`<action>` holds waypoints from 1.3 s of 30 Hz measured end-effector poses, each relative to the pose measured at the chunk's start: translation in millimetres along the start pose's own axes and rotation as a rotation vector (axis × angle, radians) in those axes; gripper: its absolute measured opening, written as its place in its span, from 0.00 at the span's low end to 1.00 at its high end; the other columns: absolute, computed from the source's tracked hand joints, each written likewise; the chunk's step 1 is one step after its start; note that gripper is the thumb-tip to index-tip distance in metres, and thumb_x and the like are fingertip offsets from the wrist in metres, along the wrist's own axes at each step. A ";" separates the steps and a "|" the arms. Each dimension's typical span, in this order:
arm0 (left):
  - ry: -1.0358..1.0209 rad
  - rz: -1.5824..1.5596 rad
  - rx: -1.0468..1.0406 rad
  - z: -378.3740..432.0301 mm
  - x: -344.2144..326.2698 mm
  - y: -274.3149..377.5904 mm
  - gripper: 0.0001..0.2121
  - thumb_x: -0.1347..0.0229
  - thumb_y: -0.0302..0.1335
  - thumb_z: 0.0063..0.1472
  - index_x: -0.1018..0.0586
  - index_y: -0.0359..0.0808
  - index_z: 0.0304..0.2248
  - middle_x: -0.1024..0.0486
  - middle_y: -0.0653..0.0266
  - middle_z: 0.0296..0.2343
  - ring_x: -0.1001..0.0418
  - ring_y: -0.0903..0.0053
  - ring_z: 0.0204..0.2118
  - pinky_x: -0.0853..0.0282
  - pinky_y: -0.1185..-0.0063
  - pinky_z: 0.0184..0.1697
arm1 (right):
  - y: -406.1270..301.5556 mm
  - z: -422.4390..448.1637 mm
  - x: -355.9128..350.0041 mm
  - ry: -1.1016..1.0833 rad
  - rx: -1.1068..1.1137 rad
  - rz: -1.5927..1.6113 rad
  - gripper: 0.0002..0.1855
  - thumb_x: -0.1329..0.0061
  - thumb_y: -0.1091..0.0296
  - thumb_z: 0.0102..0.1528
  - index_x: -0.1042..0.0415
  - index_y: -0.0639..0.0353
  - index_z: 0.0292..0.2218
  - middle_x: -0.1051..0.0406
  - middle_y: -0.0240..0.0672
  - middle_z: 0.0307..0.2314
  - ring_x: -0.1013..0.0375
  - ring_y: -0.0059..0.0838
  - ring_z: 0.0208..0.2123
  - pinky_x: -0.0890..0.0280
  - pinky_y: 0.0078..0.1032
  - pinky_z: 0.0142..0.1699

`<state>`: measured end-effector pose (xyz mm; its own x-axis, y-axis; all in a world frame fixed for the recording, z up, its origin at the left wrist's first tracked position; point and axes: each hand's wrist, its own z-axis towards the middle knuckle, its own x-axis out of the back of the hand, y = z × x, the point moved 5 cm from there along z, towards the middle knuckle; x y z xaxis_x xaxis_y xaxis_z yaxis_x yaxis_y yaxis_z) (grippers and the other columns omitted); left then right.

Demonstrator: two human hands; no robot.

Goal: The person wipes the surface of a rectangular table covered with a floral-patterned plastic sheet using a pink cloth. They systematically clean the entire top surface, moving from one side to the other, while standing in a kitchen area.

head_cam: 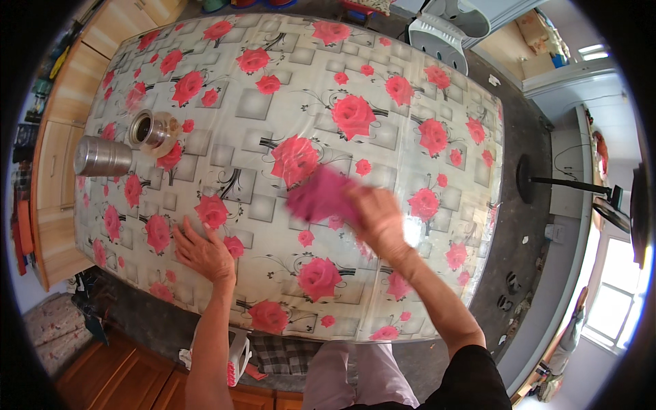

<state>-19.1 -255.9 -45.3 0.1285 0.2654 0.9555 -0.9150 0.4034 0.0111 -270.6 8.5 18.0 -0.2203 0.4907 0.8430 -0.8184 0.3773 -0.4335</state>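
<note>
A magenta cloth (324,196) is gripped in my right hand (378,218), blurred by motion, over the middle of the table. Beneath it lies a glossy tablecloth (328,154) printed with red roses and grey squares. My left hand (204,251) rests flat on that cloth at the near left, fingers spread and holding nothing. Beyond it, at the table's left edge, stands a metal canister (103,157). Beside the canister is a transparent container with a metal rim (154,132), dark inside.
Wooden cabinets (56,154) run along the left side. A grey plastic chair (445,36) stands at the far right corner. On the right, a black fan-like stand (569,184) rises from the dark floor. A stool (238,353) is under the near edge, beside my legs.
</note>
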 end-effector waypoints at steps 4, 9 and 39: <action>0.016 0.004 -0.004 -1.5 -1.2 3.3 0.25 0.54 0.43 0.70 0.35 0.40 0.60 0.39 0.50 0.60 0.40 0.59 0.62 0.49 0.60 0.63 | 96.0 2.3 42.9 0.284 -0.430 -0.252 0.32 0.41 0.72 0.45 0.31 0.53 0.53 0.29 0.40 0.35 0.30 0.44 0.37 0.35 0.40 0.42; 0.020 0.019 -0.019 -4.4 -8.2 0.7 0.24 0.56 0.45 0.71 0.34 0.42 0.60 0.39 0.52 0.60 0.40 0.59 0.62 0.49 0.60 0.63 | 46.3 -6.7 16.4 0.218 -0.271 -0.112 0.36 0.41 0.74 0.40 0.31 0.51 0.53 0.33 0.41 0.32 0.32 0.45 0.33 0.37 0.40 0.37; -0.049 -0.108 0.036 -87.1 19.8 257.3 0.25 0.56 0.43 0.70 0.37 0.42 0.61 0.41 0.52 0.61 0.46 0.61 0.66 0.54 0.60 0.66 | 245.1 -65.4 151.6 0.319 -0.474 -0.154 0.33 0.41 0.69 0.49 0.36 0.59 0.56 0.31 0.47 0.37 0.31 0.51 0.38 0.35 0.41 0.44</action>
<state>-218.6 -70.6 -49.2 0.2090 0.1787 0.9614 -0.9100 0.3956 0.1243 -469.9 226.7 18.8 0.1131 0.5865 0.8020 -0.4859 0.7367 -0.4703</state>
